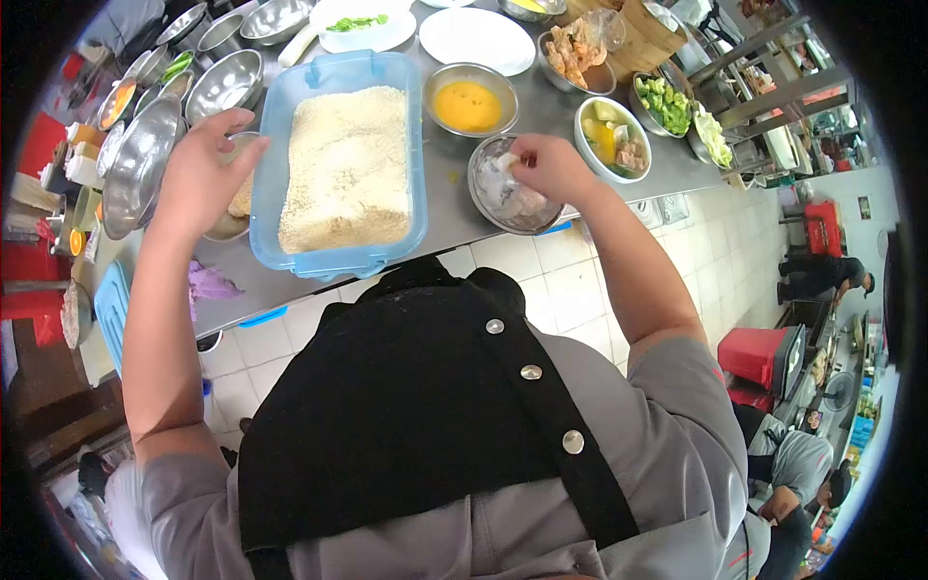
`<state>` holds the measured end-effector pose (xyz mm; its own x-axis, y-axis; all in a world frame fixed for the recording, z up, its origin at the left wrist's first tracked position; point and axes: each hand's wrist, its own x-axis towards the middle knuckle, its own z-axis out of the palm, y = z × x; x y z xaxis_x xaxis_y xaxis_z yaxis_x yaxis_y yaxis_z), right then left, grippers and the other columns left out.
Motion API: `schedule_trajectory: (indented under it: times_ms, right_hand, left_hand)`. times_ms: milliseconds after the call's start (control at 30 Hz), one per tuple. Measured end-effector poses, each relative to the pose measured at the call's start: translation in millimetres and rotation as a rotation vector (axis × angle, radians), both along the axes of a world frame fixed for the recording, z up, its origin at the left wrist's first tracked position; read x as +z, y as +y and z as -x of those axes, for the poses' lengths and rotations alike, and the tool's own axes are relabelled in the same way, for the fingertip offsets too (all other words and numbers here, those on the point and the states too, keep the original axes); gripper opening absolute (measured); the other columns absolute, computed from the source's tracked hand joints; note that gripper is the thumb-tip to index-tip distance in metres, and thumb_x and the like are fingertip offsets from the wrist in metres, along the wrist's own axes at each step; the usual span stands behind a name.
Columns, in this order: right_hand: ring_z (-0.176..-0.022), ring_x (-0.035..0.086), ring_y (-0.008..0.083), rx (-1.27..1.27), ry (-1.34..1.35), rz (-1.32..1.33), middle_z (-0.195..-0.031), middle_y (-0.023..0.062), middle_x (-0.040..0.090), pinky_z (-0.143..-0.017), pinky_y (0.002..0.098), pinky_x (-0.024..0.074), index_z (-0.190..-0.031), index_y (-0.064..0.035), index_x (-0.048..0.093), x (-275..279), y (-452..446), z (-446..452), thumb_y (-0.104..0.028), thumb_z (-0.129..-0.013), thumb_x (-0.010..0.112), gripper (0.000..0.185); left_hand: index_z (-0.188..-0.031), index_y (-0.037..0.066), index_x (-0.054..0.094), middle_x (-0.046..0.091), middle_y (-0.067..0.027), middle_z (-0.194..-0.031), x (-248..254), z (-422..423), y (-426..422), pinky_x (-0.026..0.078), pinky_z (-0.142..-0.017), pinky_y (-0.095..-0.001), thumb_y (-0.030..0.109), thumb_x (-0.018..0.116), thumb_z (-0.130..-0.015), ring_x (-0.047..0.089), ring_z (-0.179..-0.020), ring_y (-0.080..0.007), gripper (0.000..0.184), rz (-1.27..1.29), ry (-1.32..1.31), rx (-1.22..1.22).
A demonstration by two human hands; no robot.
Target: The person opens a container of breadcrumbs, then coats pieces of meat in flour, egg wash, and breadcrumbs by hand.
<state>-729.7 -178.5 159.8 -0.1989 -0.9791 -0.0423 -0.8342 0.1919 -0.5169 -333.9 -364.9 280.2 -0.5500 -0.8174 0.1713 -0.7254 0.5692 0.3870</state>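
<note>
My right hand [554, 166] is over a metal bowl [474, 198] with its fingers pinched on a white-coated piece [506, 164]. More pale, white-dusted pieces lie in that bowl. My left hand [201, 176] is held with thumb and fingers apart, nothing between them, beside the blue plastic tub [418, 198]. Pale breadcrumbs [348, 159] fill much of this tub. Partly hidden under my left hand is a bowl [224, 232] with a crumb-coated piece [242, 199]. Beaten egg [467, 105] sits in a metal bowl [432, 114] behind the right-hand bowl.
On the right stand a white bowl of mixed food [614, 140], a bowl of raw meat [577, 58] and chopped greens [663, 106]. White plates [478, 41] line the back. Stacked metal bowls [145, 164] and a purple cloth [211, 281] are at left. Other people [826, 275] work at far right.
</note>
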Motion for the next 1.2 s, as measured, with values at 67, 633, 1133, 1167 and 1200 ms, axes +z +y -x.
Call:
schedule_trajectory:
  times_ms: [67,633,1133,1167,1200]
  right_hand:
    - [-0.084,0.069,0.0278,-0.086,-0.211,-0.012,-0.091,0.0125,0.072,-0.078,0.0374,0.0547,-0.103,-0.0049,0.07,5,-9,16,-0.021,-0.082,0.072,0.026]
    - [-0.106,0.067,0.0293,0.106,0.298,-0.072,-0.108,0.0101,0.073,-0.091,0.0421,0.0534,-0.109,-0.0102,0.073,5,-129,33,-0.029,-0.082,0.071,0.033]
    - [-0.099,0.07,0.0304,0.229,0.529,-0.213,-0.102,0.0153,0.073,-0.087,0.0423,0.0551,-0.106,-0.0071,0.073,9,-141,-7,-0.026,-0.084,0.064,0.03]
    - [-0.096,0.071,0.0314,0.204,0.455,-0.152,-0.101,0.0168,0.073,-0.087,0.0422,0.0551,-0.104,-0.006,0.073,8,-146,2,-0.027,-0.082,0.065,0.032]
    - [-0.094,0.071,0.0323,0.179,0.382,-0.092,-0.1,0.0184,0.073,-0.086,0.0422,0.0551,-0.103,-0.0049,0.073,7,-151,10,-0.029,-0.081,0.066,0.033]
  left_hand:
    - [-0.124,0.004,0.066,0.069,-0.0133,-0.116,-1,-3,3,0.052,-0.082,-0.0359,0.026,0.072,-0.089,0.065,-0.094,-0.0236,0.042,-0.004,0.021,0.01]
    - [-0.121,0.004,0.066,0.068,-0.0143,-0.115,18,-6,46,0.052,-0.079,-0.0358,0.021,0.073,-0.088,0.065,-0.094,-0.0234,0.038,-0.044,0.065,0.071]
    - [-0.118,0.003,0.067,0.066,-0.0172,-0.117,25,11,59,0.054,-0.087,-0.0393,0.022,0.076,-0.086,0.067,-0.097,-0.0311,0.039,-0.029,0.085,-0.015]
    - [-0.118,0.002,0.067,0.066,-0.0173,-0.117,25,10,58,0.053,-0.087,-0.0394,0.022,0.076,-0.086,0.067,-0.097,-0.0312,0.039,-0.028,0.094,-0.02]
    - [-0.118,0.002,0.067,0.066,-0.0176,-0.116,26,10,57,0.053,-0.086,-0.0396,0.022,0.076,-0.086,0.067,-0.097,-0.0312,0.039,-0.034,0.092,-0.022]
